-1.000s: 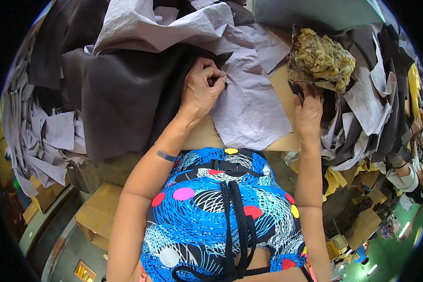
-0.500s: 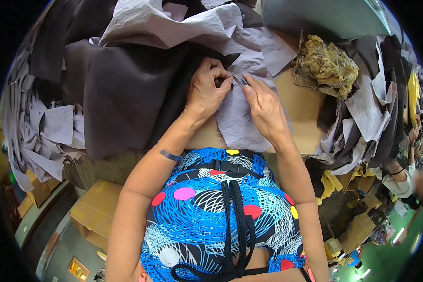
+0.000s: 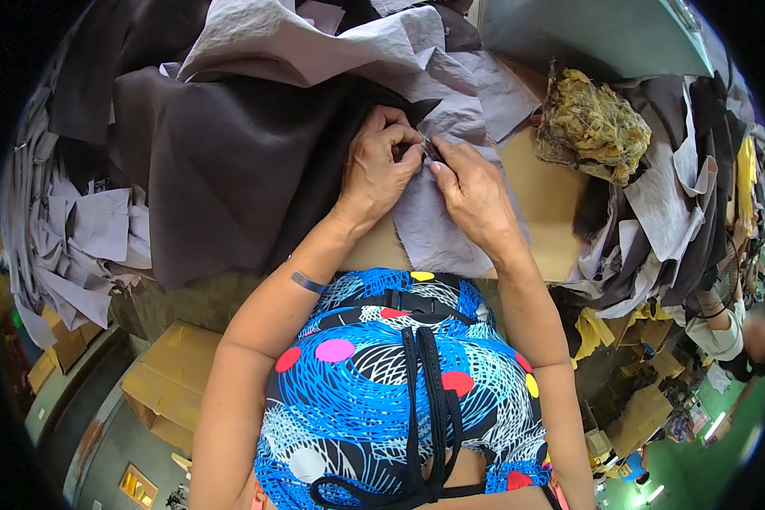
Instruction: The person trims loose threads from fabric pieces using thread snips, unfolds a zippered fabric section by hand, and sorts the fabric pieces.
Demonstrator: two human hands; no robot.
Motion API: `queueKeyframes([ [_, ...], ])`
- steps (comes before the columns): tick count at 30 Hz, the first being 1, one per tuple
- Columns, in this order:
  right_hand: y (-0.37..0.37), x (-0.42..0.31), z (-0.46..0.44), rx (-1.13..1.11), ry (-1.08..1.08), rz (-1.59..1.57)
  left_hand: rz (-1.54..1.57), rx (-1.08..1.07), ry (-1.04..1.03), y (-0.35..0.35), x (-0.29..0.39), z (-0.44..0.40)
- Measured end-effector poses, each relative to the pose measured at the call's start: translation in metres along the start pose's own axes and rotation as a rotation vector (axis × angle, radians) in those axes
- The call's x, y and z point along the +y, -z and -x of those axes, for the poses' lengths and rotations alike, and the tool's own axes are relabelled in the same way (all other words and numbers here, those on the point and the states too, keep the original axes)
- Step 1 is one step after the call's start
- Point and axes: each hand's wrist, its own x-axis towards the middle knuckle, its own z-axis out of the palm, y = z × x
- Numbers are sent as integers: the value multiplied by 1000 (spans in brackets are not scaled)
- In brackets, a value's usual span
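Dark brown material (image 3: pixel 221 170) is draped over the work surface, its right edge running under my left hand (image 3: pixel 381 166). That hand's fingers are pinched together at the edge of the dark piece, above pale lilac-grey material (image 3: pixel 442 225). Close beside it, my right hand (image 3: pixel 476 191) is closed on a small dark tool (image 3: pixel 432 151), whose tip is near my left fingertips. The tool is mostly hidden by the fingers, so its kind is unclear. What exactly the left fingertips pinch is too small to tell.
A block of yellowish fibrous matter (image 3: pixel 593 126) lies on the tan board (image 3: pixel 544 191) at the right. Heaps of grey and dark pieces (image 3: pixel 102 225) hang on both sides. Cardboard boxes (image 3: pixel 174 374) stand on the floor at lower left. Another person (image 3: pixel 722 314) is at far right.
My right hand has come from beside the fibrous block to my left fingertips, bringing the small dark tool with it. My left hand has kept its pinch, and the view has shifted slightly.
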Motion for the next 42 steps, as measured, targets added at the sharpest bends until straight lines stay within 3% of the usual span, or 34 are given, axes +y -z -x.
queueKeyframes([
  [19, 0, 0, 8, 74, 61, 20, -5, 13, -1, 0, 2, 1],
  [37, -1, -3, 2, 42, -66, 17, -17, 15, -16, 0, 1, 1],
  [42, -5, 3, -2, 44, -81, -122, -23, 23, -47, 0, -1, 1],
])
